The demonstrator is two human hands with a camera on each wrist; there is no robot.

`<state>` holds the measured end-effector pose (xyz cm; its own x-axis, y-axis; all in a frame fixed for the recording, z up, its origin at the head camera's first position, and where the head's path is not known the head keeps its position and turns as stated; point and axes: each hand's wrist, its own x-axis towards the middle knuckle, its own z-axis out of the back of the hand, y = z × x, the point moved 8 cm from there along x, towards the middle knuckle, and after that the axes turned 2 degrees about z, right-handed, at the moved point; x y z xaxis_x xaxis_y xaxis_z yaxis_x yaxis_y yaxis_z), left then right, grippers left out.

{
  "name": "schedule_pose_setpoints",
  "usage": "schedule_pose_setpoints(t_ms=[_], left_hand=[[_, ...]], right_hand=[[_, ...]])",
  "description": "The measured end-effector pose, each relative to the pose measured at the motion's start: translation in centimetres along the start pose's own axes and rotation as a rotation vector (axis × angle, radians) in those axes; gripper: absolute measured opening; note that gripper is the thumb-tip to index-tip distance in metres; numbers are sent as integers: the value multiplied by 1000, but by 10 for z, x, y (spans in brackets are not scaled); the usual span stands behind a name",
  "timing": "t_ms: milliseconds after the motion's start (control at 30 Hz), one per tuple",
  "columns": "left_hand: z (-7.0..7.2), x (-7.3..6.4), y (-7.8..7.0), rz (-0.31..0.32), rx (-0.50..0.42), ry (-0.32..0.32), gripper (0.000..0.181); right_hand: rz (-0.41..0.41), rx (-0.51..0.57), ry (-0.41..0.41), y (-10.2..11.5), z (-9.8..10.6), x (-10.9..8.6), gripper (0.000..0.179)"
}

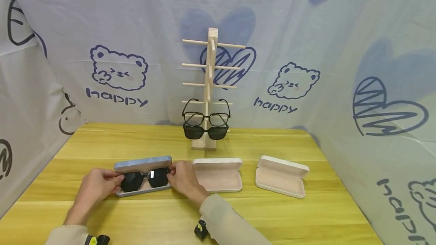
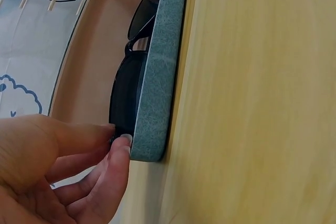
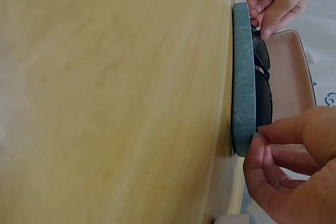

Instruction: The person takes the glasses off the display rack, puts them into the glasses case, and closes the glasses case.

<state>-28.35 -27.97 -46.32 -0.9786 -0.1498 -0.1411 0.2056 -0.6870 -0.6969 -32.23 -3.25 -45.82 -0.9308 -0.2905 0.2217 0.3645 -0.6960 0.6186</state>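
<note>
A pair of dark sunglasses (image 1: 158, 177) sits partly inside an open blue glasses case (image 1: 143, 163) at the left of the table. My left hand (image 1: 97, 184) pinches the outer left end of the sunglasses between thumb and fingers, right at the case's rim. At the other end, my right hand (image 1: 185, 180) pinches the right corner of the frame. In the left wrist view the lenses (image 2: 126, 95) stand partly behind the case's front wall (image 2: 160, 66). The right wrist view has both hands at opposite ends of the case (image 3: 244, 82).
Two open white cases, one in the middle (image 1: 218, 190) close to my right hand and one at the right (image 1: 281, 184), stand on the wooden table (image 1: 153, 218). Behind them a wooden rack (image 1: 208, 82) holds clear-lens glasses (image 1: 183, 115) above dark sunglasses (image 1: 193, 132). Printed cloth (image 1: 163, 48) surrounds the table.
</note>
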Motion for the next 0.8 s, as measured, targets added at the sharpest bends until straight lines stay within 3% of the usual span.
schedule_pose_setpoints(t_ms=[167, 800], left_hand=[[2, -1, 1, -14, 35, -25, 27], [3, -2, 7, -13, -7, -46, 25]], right_hand=[[9, -12, 6, 1, -1, 0, 8], [7, -5, 21, 0, -1, -1, 16]])
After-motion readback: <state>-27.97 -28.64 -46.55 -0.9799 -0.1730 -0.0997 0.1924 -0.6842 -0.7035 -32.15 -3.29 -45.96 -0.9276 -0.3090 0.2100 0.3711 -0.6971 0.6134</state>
